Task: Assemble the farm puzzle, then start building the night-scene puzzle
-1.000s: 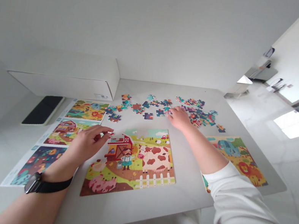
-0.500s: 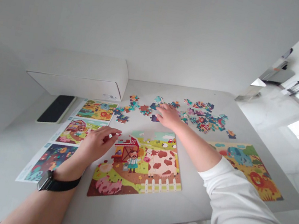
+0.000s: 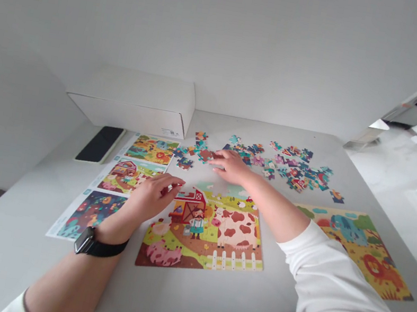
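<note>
My left hand (image 3: pixel 155 197), with a black-banded watch (image 3: pixel 86 242) on the wrist, hovers at the upper left edge of the farm puzzle (image 3: pixel 198 235). Its thumb and index finger are pinched together; whatever lies between them is too small to make out. That puzzle shows a barn, a farmer, a cow and a pig, with a gap along its top left. Beyond it, my right hand (image 3: pixel 232 168) reaches over the loose puzzle pieces (image 3: pixel 292 162), palm down with fingers apart. Its fingertips are at a reddish-brown puzzle piece (image 3: pixel 205 155).
At the left lies a reference sheet (image 3: pixel 85 191) with three pictures, beside a phone (image 3: pixel 100 144). A white box (image 3: pixel 127 112) stands behind them against the wall. An elephant-and-lion puzzle (image 3: pixel 369 249) lies at the right, partly under my right sleeve (image 3: pixel 330 290).
My right hand has moved left across the loose pieces to the reddish-brown one. My left hand keeps its pinch in about the same place. The whole view has shifted slightly.
</note>
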`<state>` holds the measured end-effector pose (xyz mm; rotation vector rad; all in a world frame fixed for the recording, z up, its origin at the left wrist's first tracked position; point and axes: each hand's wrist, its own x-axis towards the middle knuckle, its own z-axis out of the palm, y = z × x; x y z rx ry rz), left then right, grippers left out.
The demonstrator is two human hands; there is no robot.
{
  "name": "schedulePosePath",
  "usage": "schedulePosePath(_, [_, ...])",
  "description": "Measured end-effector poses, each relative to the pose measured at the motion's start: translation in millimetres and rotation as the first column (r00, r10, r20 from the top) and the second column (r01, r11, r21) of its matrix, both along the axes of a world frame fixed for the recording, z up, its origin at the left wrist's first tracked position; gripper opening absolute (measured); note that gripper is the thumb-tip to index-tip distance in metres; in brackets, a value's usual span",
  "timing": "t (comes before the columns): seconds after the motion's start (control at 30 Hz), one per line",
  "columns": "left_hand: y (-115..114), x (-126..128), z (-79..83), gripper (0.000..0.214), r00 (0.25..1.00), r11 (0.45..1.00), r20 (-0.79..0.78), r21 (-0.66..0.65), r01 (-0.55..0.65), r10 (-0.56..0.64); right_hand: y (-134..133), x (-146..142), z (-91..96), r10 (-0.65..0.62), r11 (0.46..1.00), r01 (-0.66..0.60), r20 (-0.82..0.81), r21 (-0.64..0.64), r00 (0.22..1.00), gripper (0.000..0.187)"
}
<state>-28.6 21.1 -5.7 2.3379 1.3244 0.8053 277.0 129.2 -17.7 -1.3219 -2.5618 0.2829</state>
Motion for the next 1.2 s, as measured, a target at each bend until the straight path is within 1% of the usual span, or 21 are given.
schedulePosePath(0.1, [-1.5, 1.0, 2.4, 0.026, 1.0, 1.0, -0.003, 0.006, 0.012, -0.012, -3.9, 6.2, 1.7, 0.08, 0.997, -0.079, -0.053, 0.017, 0.995, 0.029])
schedulePosePath(0.13, [-1.7, 1.1, 3.0, 0.026, 1.0, 1.0, -0.004, 0.005, 0.015, -0.015, -4.9, 7.8, 2.3, 0.082, 0.996, -0.08, -0.07, 0.026, 0.994, 0.029])
schedulePosePath(0.17, [-1.8, 1.1, 3.3, 0.026, 1.0, 1.0, -0.003, 0.003, 0.016, -0.016, -5.7, 9.0, 3.0, 0.058, 0.998, -0.055, -0.084, 0.038, 0.995, 0.03])
schedulePosePath(0.23, [-1.6, 0.8, 3.3, 0.026, 1.0, 1.0, 0.002, 0.001, 0.015, -0.015, -5.8, 10.7, 4.1, -0.062, 0.996, 0.069, -0.101, 0.063, 0.993, 0.033])
schedulePosePath(0.3, [-0.9, 0.3, 2.7, 0.027, 1.0, 1.0, 0.007, -0.001, 0.018, -0.018, -4.8, 10.3, 5.2, -0.176, 0.979, 0.185, -0.1, 0.081, 0.979, 0.032])
schedulePosePath(0.33, [-0.6, 0.2, 2.2, 0.027, 1.0, 1.0, 0.008, -0.001, 0.019, -0.019, -4.1, 8.7, 5.9, -0.197, 0.975, 0.205, -0.093, 0.085, 0.976, 0.031])
schedulePosePath(0.43, [-0.3, 0.4, 1.0, 0.027, 1.0, 1.0, 0.013, -0.005, 0.021, -0.021, -2.2, -2.5, 8.3, -0.166, 0.982, 0.171, -0.058, 0.078, 0.984, 0.025])
schedulePosePath(0.5, [-0.5, 0.7, 0.4, 0.027, 1.0, 1.0, 0.019, -0.009, 0.023, -0.023, -0.8, -13.9, 9.7, -0.175, 0.982, 0.175, -0.009, 0.067, 0.985, 0.025])
schedulePosePath(0.6, [-0.8, 0.9, 0.3, 0.028, 0.999, 0.999, 0.025, -0.019, 0.026, -0.025, 3.5, -29.8, 11.3, -0.254, 0.967, 0.253, 0.078, 0.027, 0.964, 0.032])
schedulePosePath(0.67, [-1.0, 0.8, 0.7, 0.028, 0.999, 0.999, 0.023, -0.024, 0.023, -0.022, 8.1, -35.6, 12.1, -0.296, 0.954, 0.298, 0.083, -0.021, 0.952, 0.033])
schedulePosePath(0.8, [-2.2, 1.4, 3.0, 0.029, 1.0, 0.999, 0.017, -0.028, 0.02, -0.02, 18.8, -35.7, 14.1, -0.335, 0.937, 0.33, -0.03, -0.111, 0.942, 0.03])
schedulePosePath(0.93, [-3.9, 3.3, 5.5, 0.029, 1.0, 0.999, 0.015, -0.039, 0.02, -0.02, 25.4, -33.7, 16.9, -0.394, 0.909, 0.353, -0.183, -0.222, 0.9, 0.015])
schedulePosePath(1.0, [-4.3, 3.9, 5.6, 0.028, 1.0, 0.999, 0.018, -0.036, 0.023, -0.022, 26.6, -35.9, 18.4, -0.421, 0.893, 0.356, -0.232, -0.275, 0.877, 0.011])
schedulePosePath(1.07, [-4.2, 4.0, 5.0, 0.027, 1.0, 0.999, 0.02, -0.032, 0.023, -0.022, 27.1, -40.8, 19.8, -0.426, 0.89, 0.349, -0.26, -0.293, 0.867, 0.009])
schedulePosePath(1.2, [-3.3, 3.2, 2.9, 0.027, 1.0, 0.999, 0.013, -0.037, 0.024, -0.024, 27.5, -53.7, 22.0, -0.399, 0.909, 0.327, -0.312, -0.257, 0.862, 0.012])
